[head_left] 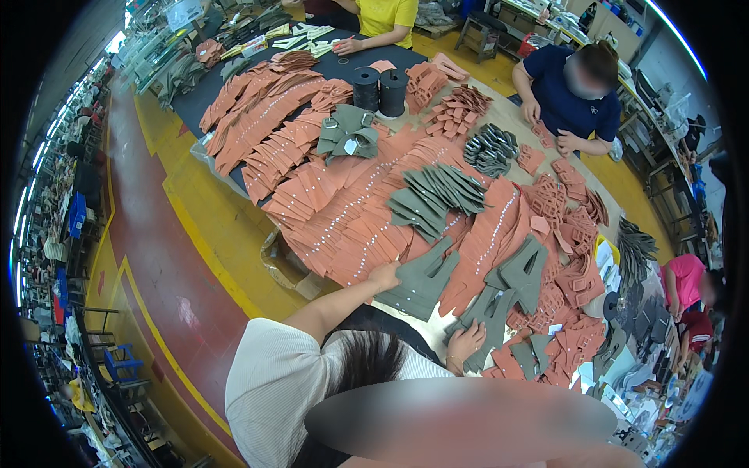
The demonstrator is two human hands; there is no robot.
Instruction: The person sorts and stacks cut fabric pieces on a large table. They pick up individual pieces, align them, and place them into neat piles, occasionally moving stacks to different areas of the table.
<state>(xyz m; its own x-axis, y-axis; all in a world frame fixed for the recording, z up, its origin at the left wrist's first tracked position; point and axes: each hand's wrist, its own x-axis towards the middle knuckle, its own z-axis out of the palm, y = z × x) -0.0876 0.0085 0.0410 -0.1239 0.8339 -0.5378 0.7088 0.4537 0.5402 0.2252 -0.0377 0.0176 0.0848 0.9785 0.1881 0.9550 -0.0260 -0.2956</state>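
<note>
My left hand (384, 278) has its fingers closed on the left edge of a dark green cut fabric piece (421, 282) that lies at the table's near edge. To the right, my right hand (466, 342) rests with fingers outstretched on another green piece (491, 321). A further green piece with an angular cut-out (521, 269) overlaps it on the far side. Beyond my hands spread long overlapping rows of orange-brown cut pieces (343, 226) with small white marks. A fanned stack of green pieces (434, 199) sits on top of them.
Two black thread spools (367, 90) stand at the back beside a green bundle (348, 132). Orange openwork pieces (577, 230) pile up on the right. A co-worker in dark blue (573, 97) handles small orange pieces across the table; another in yellow (382, 23) works at the far end.
</note>
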